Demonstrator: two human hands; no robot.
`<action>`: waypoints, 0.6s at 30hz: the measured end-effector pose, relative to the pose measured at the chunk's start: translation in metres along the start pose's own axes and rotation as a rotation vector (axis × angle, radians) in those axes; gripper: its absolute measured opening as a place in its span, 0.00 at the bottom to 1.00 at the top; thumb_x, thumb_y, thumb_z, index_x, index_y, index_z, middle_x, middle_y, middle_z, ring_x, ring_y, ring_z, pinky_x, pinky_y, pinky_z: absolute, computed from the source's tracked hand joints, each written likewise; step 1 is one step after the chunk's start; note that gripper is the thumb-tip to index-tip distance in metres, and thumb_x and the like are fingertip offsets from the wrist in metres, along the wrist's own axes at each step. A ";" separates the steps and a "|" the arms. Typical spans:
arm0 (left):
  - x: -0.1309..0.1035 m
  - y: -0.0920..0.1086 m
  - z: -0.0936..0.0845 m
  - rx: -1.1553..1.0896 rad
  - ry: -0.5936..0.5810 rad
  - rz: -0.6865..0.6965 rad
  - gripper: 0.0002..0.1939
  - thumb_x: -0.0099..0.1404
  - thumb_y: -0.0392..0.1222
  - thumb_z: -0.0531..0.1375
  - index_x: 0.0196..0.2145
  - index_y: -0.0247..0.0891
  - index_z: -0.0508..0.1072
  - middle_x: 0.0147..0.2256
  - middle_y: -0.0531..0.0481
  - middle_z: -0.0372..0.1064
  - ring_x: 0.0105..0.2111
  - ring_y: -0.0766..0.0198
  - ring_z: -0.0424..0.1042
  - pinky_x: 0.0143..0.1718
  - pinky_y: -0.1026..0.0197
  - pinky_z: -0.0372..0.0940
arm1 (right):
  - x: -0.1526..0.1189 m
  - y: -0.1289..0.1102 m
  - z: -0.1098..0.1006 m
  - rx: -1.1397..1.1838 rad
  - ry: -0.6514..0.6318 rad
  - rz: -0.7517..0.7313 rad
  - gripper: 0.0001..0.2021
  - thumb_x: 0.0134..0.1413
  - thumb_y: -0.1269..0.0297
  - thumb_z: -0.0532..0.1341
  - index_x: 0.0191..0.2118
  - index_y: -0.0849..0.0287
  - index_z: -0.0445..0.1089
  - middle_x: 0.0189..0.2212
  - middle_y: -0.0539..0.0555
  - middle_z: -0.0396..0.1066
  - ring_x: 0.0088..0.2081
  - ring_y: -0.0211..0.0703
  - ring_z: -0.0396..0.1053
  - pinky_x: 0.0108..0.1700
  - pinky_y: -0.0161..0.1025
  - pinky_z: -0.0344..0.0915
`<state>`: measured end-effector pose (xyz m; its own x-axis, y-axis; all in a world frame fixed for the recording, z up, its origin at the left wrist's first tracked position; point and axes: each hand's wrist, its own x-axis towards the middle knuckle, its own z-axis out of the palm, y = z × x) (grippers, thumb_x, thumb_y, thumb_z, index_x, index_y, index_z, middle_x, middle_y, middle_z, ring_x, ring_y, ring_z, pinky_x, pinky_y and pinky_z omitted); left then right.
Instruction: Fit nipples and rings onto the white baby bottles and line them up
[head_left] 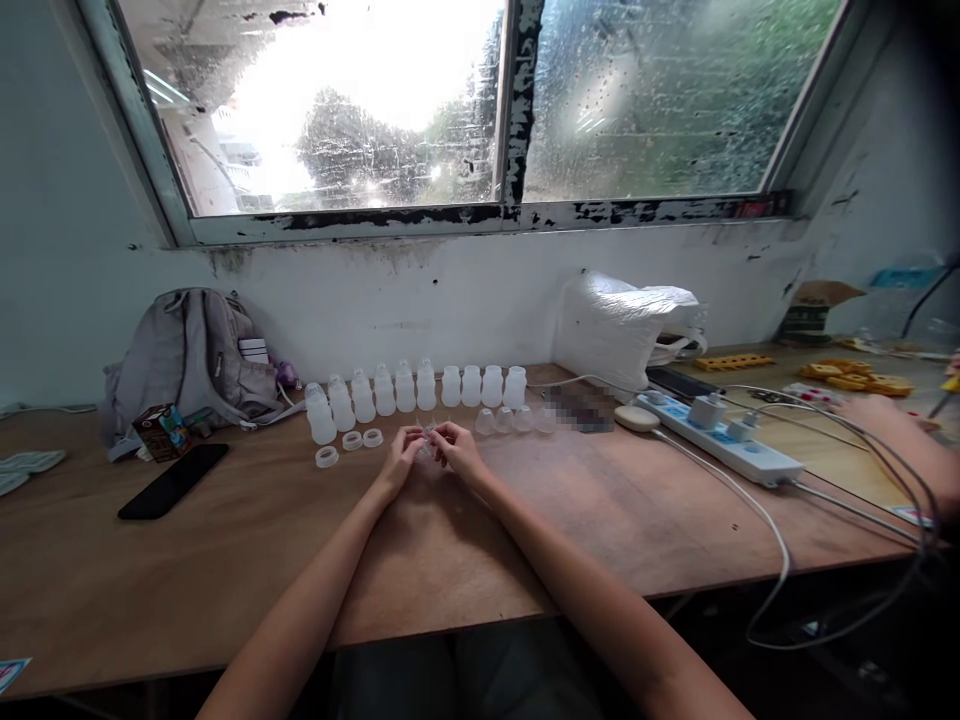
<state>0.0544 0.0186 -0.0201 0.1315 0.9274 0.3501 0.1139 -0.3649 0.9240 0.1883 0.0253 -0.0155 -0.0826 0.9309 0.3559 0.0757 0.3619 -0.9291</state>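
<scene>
Close together in the middle of the table, my left hand (pixel 405 449) and my right hand (pixel 454 446) both pinch a small clear piece (pixel 426 443) that looks like a bottle nipple. Fingers hide part of it. Behind them stands a row of frosted baby bottles: several on the left, such as this topped bottle (pixel 320 415), have tops on. Several on the right, such as this open bottle (pixel 493 385), have bare necks. Left of my hands lie three white rings (pixel 352 440). To the right, several translucent caps (pixel 503 420) stand in a line.
A black phone (pixel 174 481), a small carton (pixel 161 432) and a grey backpack (pixel 199 350) occupy the left. On the right are a power strip (pixel 720 440) with trailing cables, a round white disc (pixel 636 418) and a white bag (pixel 607 325). Another person's arm (pixel 892 430) works at far right.
</scene>
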 end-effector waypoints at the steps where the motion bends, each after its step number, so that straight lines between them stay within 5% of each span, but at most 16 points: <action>1: -0.001 0.000 -0.001 0.129 0.010 0.082 0.11 0.55 0.43 0.53 0.36 0.36 0.65 0.36 0.45 0.66 0.39 0.60 0.66 0.41 0.58 0.60 | 0.000 0.000 0.000 -0.016 -0.004 -0.007 0.11 0.44 0.56 0.56 0.26 0.59 0.61 0.14 0.46 0.60 0.14 0.33 0.58 0.13 0.31 0.55; 4: -0.003 -0.001 -0.002 0.464 -0.018 0.238 0.10 0.55 0.43 0.55 0.34 0.37 0.67 0.35 0.46 0.66 0.38 0.59 0.64 0.42 0.58 0.57 | -0.001 0.005 0.000 -0.098 0.002 -0.025 0.09 0.46 0.57 0.54 0.26 0.59 0.61 0.14 0.46 0.60 0.15 0.35 0.59 0.15 0.31 0.56; 10: -0.008 0.000 0.003 0.951 0.050 0.260 0.11 0.56 0.42 0.54 0.37 0.37 0.67 0.38 0.43 0.65 0.41 0.54 0.61 0.44 0.52 0.51 | 0.003 0.024 0.002 -0.353 0.105 -0.114 0.07 0.46 0.63 0.52 0.25 0.59 0.63 0.22 0.51 0.67 0.25 0.38 0.65 0.30 0.35 0.61; 18: -0.006 0.004 0.005 1.078 0.076 0.262 0.09 0.56 0.41 0.53 0.34 0.38 0.67 0.35 0.45 0.62 0.38 0.56 0.61 0.42 0.55 0.51 | 0.008 0.028 0.002 -0.377 0.080 -0.106 0.08 0.46 0.63 0.53 0.25 0.60 0.64 0.22 0.51 0.67 0.24 0.38 0.64 0.29 0.34 0.60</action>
<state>0.0593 0.0108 -0.0192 0.2203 0.8001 0.5579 0.8927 -0.3959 0.2152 0.1874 0.0425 -0.0390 -0.0329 0.8828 0.4686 0.4316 0.4354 -0.7900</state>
